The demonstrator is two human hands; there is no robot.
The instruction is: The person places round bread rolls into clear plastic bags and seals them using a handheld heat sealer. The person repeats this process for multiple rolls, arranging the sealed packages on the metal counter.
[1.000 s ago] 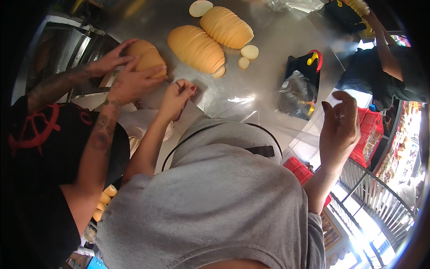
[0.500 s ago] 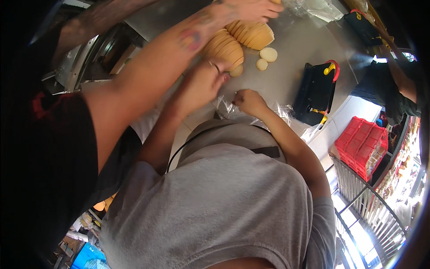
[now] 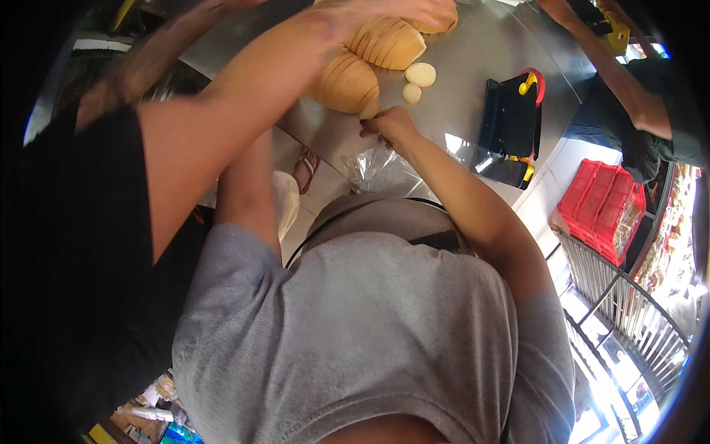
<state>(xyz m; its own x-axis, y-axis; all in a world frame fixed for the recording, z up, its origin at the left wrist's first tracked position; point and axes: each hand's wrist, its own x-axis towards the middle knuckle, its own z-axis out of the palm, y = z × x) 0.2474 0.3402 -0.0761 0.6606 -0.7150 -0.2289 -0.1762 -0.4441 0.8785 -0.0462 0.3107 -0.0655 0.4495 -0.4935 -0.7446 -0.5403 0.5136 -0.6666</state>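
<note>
A sliced bread loaf [image 3: 344, 81] lies on the metal table, with a small pale end slice [image 3: 370, 109] at its near end. My right hand [image 3: 398, 127] is at that end slice, its fingers closed in a pinch at the slice's lower edge. Below the hand, a clear plastic bag [image 3: 373, 169] lies at the table's near edge. My left arm reaches up from the left, but my left hand is hidden behind a co-worker's forearm [image 3: 259, 70]. A second sliced loaf [image 3: 386, 43] lies just beyond, and two loose round end slices [image 3: 420, 74] rest right of the loaves.
The co-worker's hand [image 3: 418, 11] reaches over another loaf [image 3: 436, 21] at the far side. A black device with red and yellow parts [image 3: 510, 129] stands on the table [image 3: 451, 111] at right. Red crates [image 3: 599, 207] are beyond, near another person [image 3: 629, 111].
My right hand has moved up from the plastic bag to the loaf's end slice. My left hand, seen beside the loaf before, is now hidden. The view has shifted slightly.
</note>
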